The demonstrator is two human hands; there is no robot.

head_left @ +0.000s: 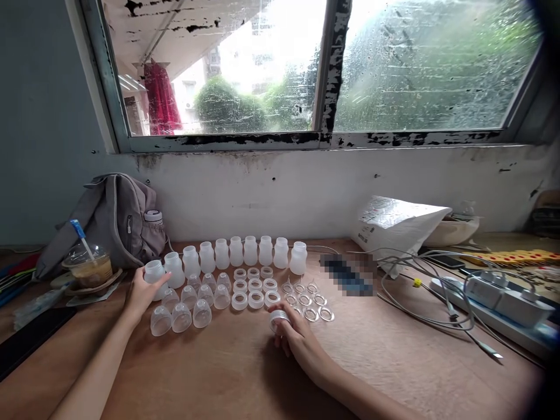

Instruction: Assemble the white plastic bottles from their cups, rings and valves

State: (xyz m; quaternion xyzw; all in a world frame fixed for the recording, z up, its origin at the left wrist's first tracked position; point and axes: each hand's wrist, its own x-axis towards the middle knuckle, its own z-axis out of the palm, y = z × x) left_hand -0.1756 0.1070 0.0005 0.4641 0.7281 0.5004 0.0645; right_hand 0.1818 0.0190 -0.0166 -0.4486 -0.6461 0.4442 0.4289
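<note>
My left hand (142, 294) is around the leftmost frosted baby bottle (154, 272), which stands upright on the table at the end of a curved row of similar open-topped bottles (236, 252). Pinched in my right hand (297, 335) is a whitish screw ring (279, 316), held just above the table; whether anything sits inside it is unclear. Clear domed caps (181, 317) stand in rows right of my left hand. Further right lie several white screw rings (256, 298) in a grid. Clear bottle nipples (311, 314) with flat rims lie beside my right hand, which partly hides them.
At the left are a grey backpack (118, 216), an iced drink cup (88, 267) and a black flat object (32, 338). To the right lie a blurred dark item (347, 274), tangled white cables (420, 309), a power strip (490, 309) and a white bag (394, 224).
</note>
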